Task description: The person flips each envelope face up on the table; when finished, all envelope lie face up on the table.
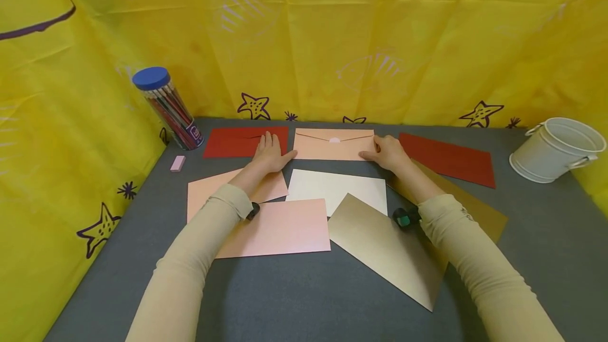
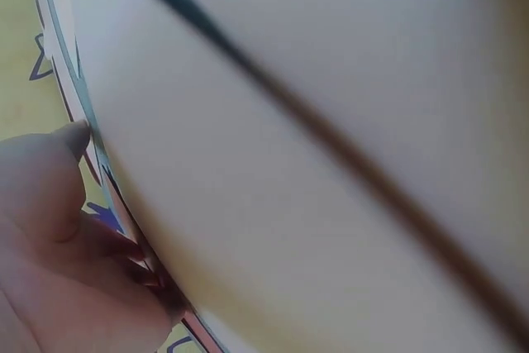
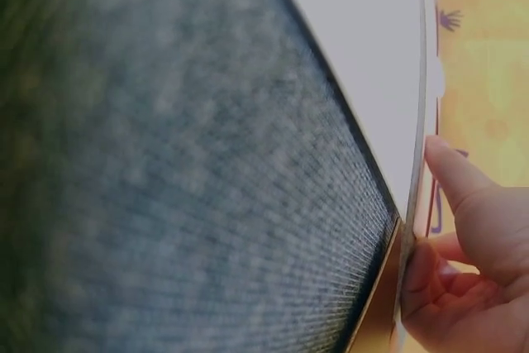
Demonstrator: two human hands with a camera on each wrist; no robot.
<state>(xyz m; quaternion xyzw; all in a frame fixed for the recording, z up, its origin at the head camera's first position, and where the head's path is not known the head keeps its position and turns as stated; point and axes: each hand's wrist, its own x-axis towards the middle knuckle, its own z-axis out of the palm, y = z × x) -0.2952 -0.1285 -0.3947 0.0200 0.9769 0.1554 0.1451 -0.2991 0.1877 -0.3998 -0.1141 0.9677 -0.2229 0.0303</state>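
At the back middle of the table lies a peach envelope (image 1: 313, 148), its flap side up with a pale round seal. My left hand (image 1: 269, 156) rests with straight fingers on a red envelope (image 1: 223, 144) to its left; the thumb touches the peach envelope's left edge. At the opposite end, my right hand (image 1: 390, 154) holds the peach envelope's lower right corner between thumb and curled fingers. In the right wrist view, that thumb (image 3: 450, 167) reaches along the envelope. The left wrist view shows my left hand (image 2: 66, 245) beside a large blurred pale envelope.
Nearer lie a white envelope (image 1: 347, 186), two more pinkish ones (image 1: 285, 228) and gold ones (image 1: 389, 252). Another red envelope (image 1: 456, 160) is at right. A blue-lidded pencil tub (image 1: 171, 112) and pink eraser (image 1: 178, 163) stand left, a white bucket (image 1: 546, 154) right.
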